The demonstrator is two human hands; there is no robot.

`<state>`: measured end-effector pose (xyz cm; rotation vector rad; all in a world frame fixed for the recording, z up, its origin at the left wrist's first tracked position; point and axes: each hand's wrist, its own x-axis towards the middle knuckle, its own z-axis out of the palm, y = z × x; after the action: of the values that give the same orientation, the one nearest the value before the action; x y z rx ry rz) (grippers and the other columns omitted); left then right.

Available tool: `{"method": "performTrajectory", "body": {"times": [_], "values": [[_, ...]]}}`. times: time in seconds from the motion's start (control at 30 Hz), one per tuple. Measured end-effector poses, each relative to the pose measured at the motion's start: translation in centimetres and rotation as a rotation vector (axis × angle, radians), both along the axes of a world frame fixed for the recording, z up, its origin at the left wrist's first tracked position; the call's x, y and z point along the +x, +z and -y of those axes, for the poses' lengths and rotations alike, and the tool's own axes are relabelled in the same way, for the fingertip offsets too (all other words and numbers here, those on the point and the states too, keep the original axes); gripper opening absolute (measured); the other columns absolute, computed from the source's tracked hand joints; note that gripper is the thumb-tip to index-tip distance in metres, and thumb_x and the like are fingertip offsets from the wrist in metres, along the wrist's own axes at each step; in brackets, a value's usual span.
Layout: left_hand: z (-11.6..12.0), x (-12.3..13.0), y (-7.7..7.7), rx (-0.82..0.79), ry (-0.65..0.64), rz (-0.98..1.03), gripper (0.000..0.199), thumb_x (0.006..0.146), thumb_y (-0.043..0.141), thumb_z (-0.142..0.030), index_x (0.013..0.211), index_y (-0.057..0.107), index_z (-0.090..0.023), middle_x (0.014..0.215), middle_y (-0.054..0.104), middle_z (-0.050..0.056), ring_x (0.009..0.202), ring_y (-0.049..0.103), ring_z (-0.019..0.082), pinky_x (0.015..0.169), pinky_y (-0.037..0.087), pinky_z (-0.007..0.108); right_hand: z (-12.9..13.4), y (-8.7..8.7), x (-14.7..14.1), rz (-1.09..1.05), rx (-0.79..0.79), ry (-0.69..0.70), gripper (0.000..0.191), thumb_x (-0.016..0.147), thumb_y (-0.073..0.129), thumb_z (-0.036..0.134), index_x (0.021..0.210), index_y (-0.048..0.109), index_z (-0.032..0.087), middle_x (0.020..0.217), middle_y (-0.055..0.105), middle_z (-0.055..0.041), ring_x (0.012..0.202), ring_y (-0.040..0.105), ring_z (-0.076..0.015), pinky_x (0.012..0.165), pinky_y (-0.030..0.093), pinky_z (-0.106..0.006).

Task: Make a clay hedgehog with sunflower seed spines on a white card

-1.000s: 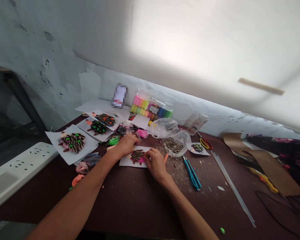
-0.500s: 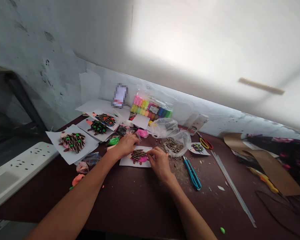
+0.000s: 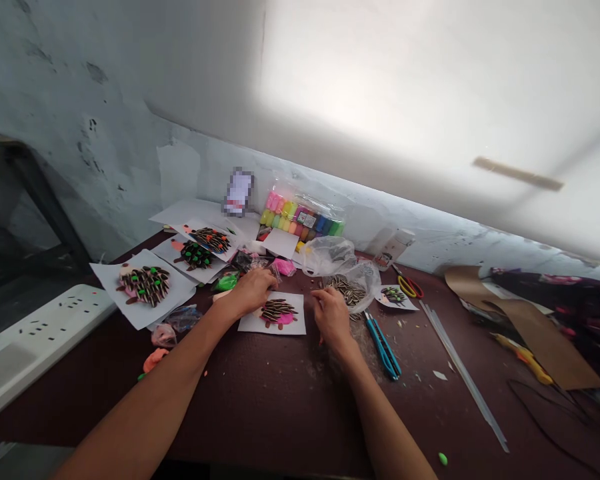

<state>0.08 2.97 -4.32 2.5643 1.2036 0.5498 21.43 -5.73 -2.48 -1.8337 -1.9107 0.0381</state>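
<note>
A white paper card (image 3: 295,327) lies before me. On it is a hedgehog figure (image 3: 278,312) with a pink clay body, brown feet and spines of striped sunflower seeds. My left hand (image 3: 254,291) rests over the card's upper left part with bent fingers, holding the card; its fingertips are partly hidden. To the right of the card, apart from it, my right hand (image 3: 331,319) is closed with fingers bent together. It is beside the pile of sunflower seeds (image 3: 347,291), which spills from a clear plastic bag (image 3: 367,280). Whatever its fingertips pinch is too small to make out.
Finished-looking seed hedgehogs (image 3: 150,285) lie on cards at left, near a white power strip (image 3: 45,333). Colored clay packs (image 3: 303,217) stand by the wall. At right are a teal cutter (image 3: 383,347), scissors (image 3: 409,287), clear glue sticks (image 3: 465,377) and a yellow glue gun (image 3: 525,360).
My right hand has left the hedgehog's right side and moved right, toward the seed pile. The left hand stays on the card. The view has shifted slightly.
</note>
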Motion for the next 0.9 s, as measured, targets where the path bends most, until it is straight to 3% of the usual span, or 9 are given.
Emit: {"method": "performTrajectory", "body": {"times": [0.17,0.4,0.63,0.77,0.9], "values": [[0.0,0.0,-0.1,0.002,0.004,-0.023,0.026,0.075,0.056,-0.007,0.088,0.075,-0.019,0.099,0.07,0.009,0.097,0.062,0.023,0.089,0.048,0.032,-1.5,-0.2,1.9,0.202,-0.072,-0.112,0.025,0.092,0.052,0.019,0.098,0.077,0.02,0.095,0.067,-0.0118,0.091,0.055,-0.0221,0.081,0.038,-0.031],[0.2,0.0,0.1,-0.007,0.009,-0.029,0.025,0.074,0.056,-0.007,0.086,0.074,-0.018,0.098,0.069,0.01,0.099,0.061,0.025,0.09,0.048,0.034,-4.0,0.6,1.3,0.403,-0.115,-0.145,0.03,0.095,0.047,0.021,0.098,0.076,0.017,0.098,0.067,-0.016,0.092,0.056,-0.0254,0.076,0.037,-0.033],[0.2,0.0,0.3,-0.011,0.007,-0.035,0.024,0.074,0.057,-0.006,0.086,0.074,-0.018,0.097,0.069,0.01,0.099,0.061,0.024,0.092,0.048,0.035,-5.3,0.7,1.0,0.424,-0.141,-0.163,0.023,0.091,0.051,0.015,0.095,0.074,0.016,0.098,0.069,-0.0155,0.093,0.058,-0.0244,0.076,0.038,-0.031],[0.3,0.0,0.7,-0.027,0.005,-0.077,0.027,0.074,0.056,-0.006,0.089,0.074,-0.018,0.1,0.07,0.01,0.101,0.061,0.025,0.092,0.048,0.035,-3.9,1.2,1.1,0.31,-0.107,-0.143,0.019,0.09,0.054,0.018,0.091,0.073,0.019,0.095,0.071,-0.0122,0.089,0.06,-0.0222,0.073,0.038,-0.029],[0.4,0.1,0.8,-0.015,0.0,-0.07,0.026,0.074,0.055,-0.006,0.088,0.074,-0.018,0.099,0.07,0.01,0.101,0.061,0.026,0.091,0.048,0.035,-1.8,1.8,0.7,-0.117,-0.104,-0.006,0.014,0.083,0.06,0.022,0.084,0.074,0.019,0.077,0.07,-0.0032,0.07,0.059,-0.0164,0.067,0.039,-0.025]]}}
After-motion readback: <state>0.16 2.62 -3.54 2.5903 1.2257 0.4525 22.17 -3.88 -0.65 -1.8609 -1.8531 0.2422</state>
